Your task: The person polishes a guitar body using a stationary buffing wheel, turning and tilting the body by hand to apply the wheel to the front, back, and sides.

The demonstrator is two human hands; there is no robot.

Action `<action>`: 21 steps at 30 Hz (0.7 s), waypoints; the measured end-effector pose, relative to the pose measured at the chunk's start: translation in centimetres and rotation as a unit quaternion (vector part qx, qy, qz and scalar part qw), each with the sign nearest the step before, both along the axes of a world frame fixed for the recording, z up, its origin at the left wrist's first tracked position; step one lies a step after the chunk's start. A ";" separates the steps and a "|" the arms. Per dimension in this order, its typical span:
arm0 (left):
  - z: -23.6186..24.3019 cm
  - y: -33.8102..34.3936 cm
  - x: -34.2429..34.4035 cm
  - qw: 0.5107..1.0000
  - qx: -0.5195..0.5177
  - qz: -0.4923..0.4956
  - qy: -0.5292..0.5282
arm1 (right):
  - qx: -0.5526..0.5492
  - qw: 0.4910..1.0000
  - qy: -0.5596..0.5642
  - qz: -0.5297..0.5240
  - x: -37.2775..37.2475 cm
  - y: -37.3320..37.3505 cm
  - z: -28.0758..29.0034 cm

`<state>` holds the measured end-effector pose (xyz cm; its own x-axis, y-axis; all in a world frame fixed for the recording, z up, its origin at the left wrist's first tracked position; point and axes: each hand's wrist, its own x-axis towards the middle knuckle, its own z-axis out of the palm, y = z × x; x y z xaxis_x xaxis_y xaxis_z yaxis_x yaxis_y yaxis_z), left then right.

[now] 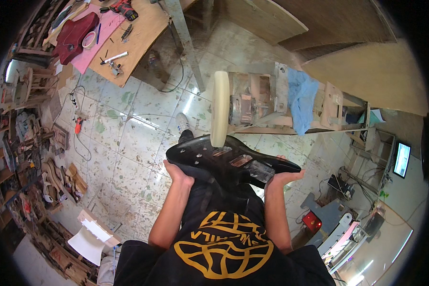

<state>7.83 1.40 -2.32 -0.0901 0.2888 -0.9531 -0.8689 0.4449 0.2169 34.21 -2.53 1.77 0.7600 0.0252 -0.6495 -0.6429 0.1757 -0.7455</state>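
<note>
A glossy black electric guitar body (207, 159) lies between my hands in front of my waist, its routed pockets and small round holes facing up. My left hand (180, 174) grips its rounded left end from below, fingers mostly hidden under it. At the horned right end, my right hand (285, 177) holds the edge, with fingertips showing on the far side. Over the far edge of the body stands a cream buffing wheel (219, 107). Its lower rim appears to meet the black surface; whether it spins I cannot tell.
The wheel sits on a motor stand (264, 95) with a blue cloth (301, 100) over it. A wooden table (148, 28) at far left carries a dark red guitar body (76, 38) and a drill (124, 8). A corded red tool (78, 125) lies on the tiled floor (128, 190).
</note>
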 end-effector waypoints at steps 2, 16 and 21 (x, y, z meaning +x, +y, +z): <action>-1.2 -0.2 0.2 1.000 0.014 -0.010 -0.017 | -0.009 1.000 -0.006 -0.005 0.2 0.1 0.3; -4.3 -0.9 4.3 0.994 -0.022 -0.066 -0.082 | -0.016 0.997 -0.063 -0.029 3.4 -2.5 1.5; -2.6 -0.6 4.3 0.994 -0.032 -0.060 -0.089 | -0.011 0.998 -0.063 -0.030 3.9 -3.1 0.7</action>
<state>12.11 0.79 -4.96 0.1142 0.2249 -0.9677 -0.8303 0.5564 0.0313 38.11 -5.66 2.50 0.8351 -0.0358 -0.5490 -0.5330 0.1944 -0.8235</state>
